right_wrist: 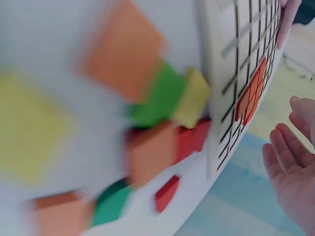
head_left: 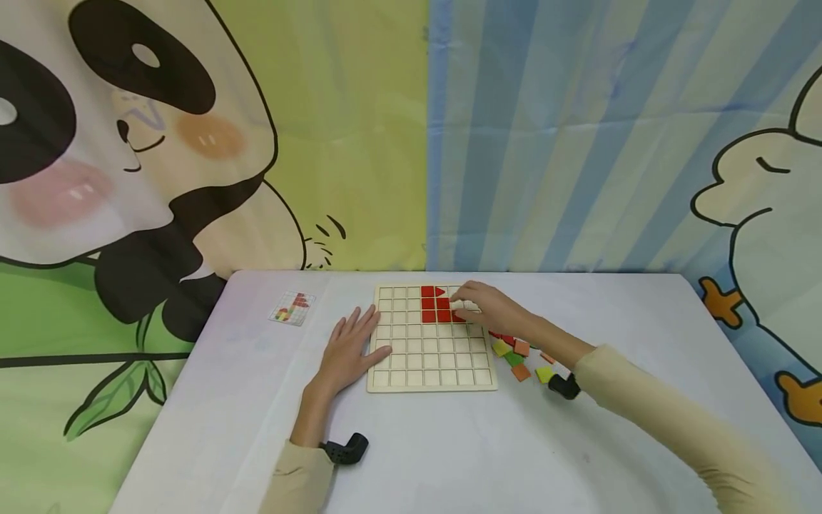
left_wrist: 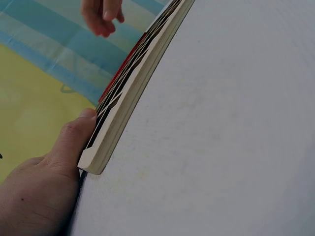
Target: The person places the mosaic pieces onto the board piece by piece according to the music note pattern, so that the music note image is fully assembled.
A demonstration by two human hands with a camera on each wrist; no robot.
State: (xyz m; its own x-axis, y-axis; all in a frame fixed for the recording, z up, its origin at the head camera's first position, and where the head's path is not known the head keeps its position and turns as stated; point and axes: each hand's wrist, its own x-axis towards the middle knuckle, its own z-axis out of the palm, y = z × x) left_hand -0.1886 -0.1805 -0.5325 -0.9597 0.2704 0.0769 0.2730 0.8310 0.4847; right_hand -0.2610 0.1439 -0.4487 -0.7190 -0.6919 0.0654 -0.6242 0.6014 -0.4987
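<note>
A pale wooden grid board (head_left: 430,364) lies on the table. Several red square tiles (head_left: 428,304) fill cells in its upper middle, with a red triangle tile (head_left: 439,291) in the top row. My left hand (head_left: 344,351) rests at the board's left edge, fingers spread and thumb (left_wrist: 74,135) over the rim. Above the upper right cells is my right hand (head_left: 491,307), its fingers loosely bent with nothing between them in the right wrist view. Part of another red tile (head_left: 459,316) shows beneath that hand.
Right of the board lie loose pieces: an orange tile (head_left: 521,372), a green tile (head_left: 514,358), a yellow tile (head_left: 544,374) and several red ones, partly behind the right forearm. A pattern card (head_left: 292,308) with coloured squares lies to the left. A printed curtain (head_left: 359,143) hangs behind the table.
</note>
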